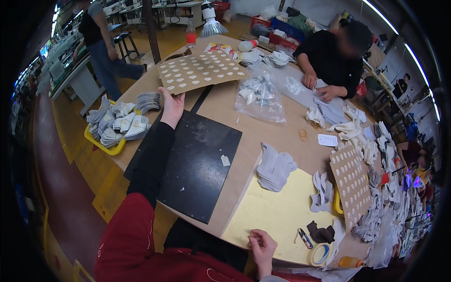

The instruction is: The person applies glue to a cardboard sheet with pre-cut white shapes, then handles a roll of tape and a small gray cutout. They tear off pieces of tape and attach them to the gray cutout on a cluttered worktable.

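Working remotely, I find the card (202, 70) raised and tilted above the far part of the worktop (225, 113), the left hand (172, 108) at its near left corner. Left fingers are clamped on that corner, some hidden beneath. Right-hand (262, 248) fingers are curled over the yellow sheet (282, 221); whether they meet, I cannot tell. Risk noted: a one-corner hold could let the opposite end sag or twist. Should the white ovals be loose, which I cannot confirm, tilt could shed them. Lowered rightward, the card could snag the bag (263, 105). Materials: card brown, flat, seemingly stiff; bag clear, crumpled film; black plate (202, 164) smooth, scuffed; grey pieces (275, 167) curved, clothlike, stacked.
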Available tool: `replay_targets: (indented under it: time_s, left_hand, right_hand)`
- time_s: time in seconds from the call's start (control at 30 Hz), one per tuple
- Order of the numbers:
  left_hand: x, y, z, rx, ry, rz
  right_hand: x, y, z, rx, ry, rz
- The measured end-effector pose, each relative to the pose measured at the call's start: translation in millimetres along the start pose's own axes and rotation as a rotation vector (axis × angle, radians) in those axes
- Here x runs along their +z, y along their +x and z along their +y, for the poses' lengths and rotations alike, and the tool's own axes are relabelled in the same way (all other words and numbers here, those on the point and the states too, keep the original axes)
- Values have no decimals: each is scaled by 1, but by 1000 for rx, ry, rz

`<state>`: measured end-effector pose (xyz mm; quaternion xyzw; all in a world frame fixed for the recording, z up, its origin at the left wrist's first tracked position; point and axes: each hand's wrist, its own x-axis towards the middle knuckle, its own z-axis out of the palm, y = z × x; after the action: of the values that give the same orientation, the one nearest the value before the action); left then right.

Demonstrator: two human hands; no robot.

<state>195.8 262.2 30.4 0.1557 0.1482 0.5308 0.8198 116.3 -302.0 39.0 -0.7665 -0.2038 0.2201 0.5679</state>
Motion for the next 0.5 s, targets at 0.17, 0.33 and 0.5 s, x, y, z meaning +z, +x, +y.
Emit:
replay_targets:
  time_s: [0.17,0.33,0.5]
  left_hand:
    - [9,-18,9,-81,138,-157]
    - [11,-41,24,-220,207,-140]
    - [-3,-61,35,-216,370,-115]
  right_hand:
    - [2,0,-3,57,77,26]
    - [0,0,-4,22,41,10]
    - [1,0,-6,44,44,23]
